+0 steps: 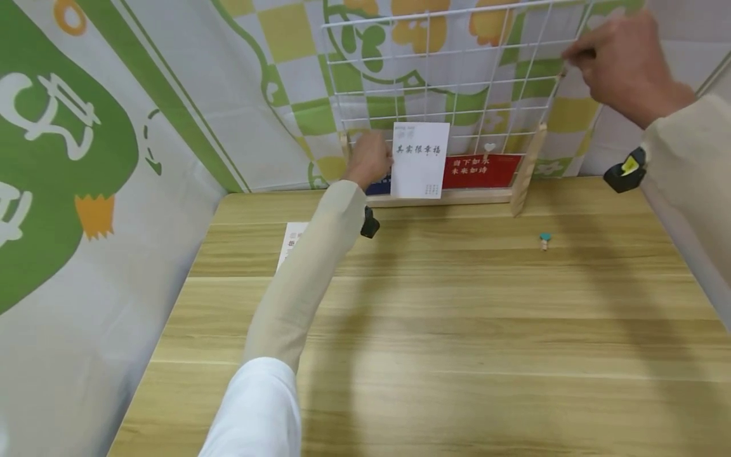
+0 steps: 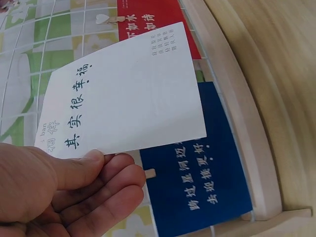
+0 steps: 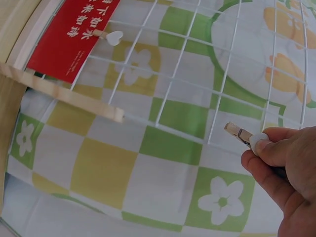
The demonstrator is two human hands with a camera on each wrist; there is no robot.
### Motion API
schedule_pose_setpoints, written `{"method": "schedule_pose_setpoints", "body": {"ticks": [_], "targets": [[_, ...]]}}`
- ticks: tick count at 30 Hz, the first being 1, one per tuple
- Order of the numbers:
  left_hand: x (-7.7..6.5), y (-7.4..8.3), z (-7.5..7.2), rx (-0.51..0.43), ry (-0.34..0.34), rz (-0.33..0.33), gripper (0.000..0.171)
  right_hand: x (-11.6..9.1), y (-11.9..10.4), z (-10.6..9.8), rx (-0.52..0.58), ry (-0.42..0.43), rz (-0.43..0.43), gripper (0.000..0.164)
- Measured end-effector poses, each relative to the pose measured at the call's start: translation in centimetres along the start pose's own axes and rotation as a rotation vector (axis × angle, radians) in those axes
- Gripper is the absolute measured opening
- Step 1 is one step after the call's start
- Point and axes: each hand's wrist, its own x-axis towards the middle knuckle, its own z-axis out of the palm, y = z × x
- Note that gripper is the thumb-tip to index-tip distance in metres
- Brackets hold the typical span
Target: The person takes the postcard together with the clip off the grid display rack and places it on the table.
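Between thumb and fingers, my left hand (image 2: 84,182) pinches the edge of a white card (image 1: 419,162) printed with dark characters. The card is in front of a white wire grid (image 1: 434,76) and overlaps a blue card (image 2: 197,163) and a red card (image 1: 482,171) in the head view. A small wooden clothespin (image 3: 239,133) with a white heart is pinched in my right hand (image 1: 628,63), up by the grid's right side. Another white-heart clothespin (image 3: 109,36) sits at the red card's edge, and a wooden one (image 2: 150,173) shows at the blue card.
The grid stands in a wooden base (image 1: 520,171) at the table's (image 1: 457,317) back edge. Another white card (image 1: 290,241) lies partly behind my left forearm. On the right side of the table lies a clothespin (image 1: 545,240) with a teal top. Patterned cloth (image 1: 297,82) hangs behind.
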Motion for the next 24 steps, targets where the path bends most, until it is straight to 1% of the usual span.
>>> {"method": "schedule_pose_setpoints", "body": {"ticks": [3,7,8,10,13,14,17,20,22,24], "targets": [[-0.1,-0.5,0.3,0.036,-0.017,0.006,0.026,-0.4,0.5,0.2,0.006,-0.008,0.003,0.028],[-0.5,-1.4,0.8,0.111,-0.017,0.048,0.026,-0.9,1.0,0.6,-0.019,-0.022,0.014,0.029],[-0.6,-1.6,1.0,0.089,-0.02,0.046,0.025,-1.0,1.2,0.7,-0.022,-0.028,0.015,0.029],[-0.9,-2.1,1.3,0.08,-0.027,0.045,0.026,-1.3,1.5,1.0,-0.037,-0.029,0.003,0.029],[-1.4,-2.9,1.9,0.041,-0.045,0.039,0.027,-1.6,2.1,1.5,-0.039,-0.039,-0.011,0.027],[-1.6,-3.1,2.0,0.015,-0.056,0.033,0.026,-1.8,2.3,1.6,-0.041,-0.042,-0.016,0.027],[-2.0,-3.7,2.4,-0.017,-0.079,0.016,0.022,-2.1,2.8,2.1,-0.04,-0.052,-0.035,0.025],[-2.3,-4.2,2.7,-0.013,-0.096,-0.002,0.02,-2.6,3.3,2.3,-0.048,-0.075,-0.063,0.025],[-2.4,-4.5,2.8,0.028,-0.102,0.0,0.021,-2.9,3.8,2.6,-0.061,-0.083,-0.091,0.024],[-2.5,-4.7,2.9,0.038,-0.112,-0.007,0.023,-3.2,4.2,2.8,-0.066,-0.093,-0.1,0.023]]}}
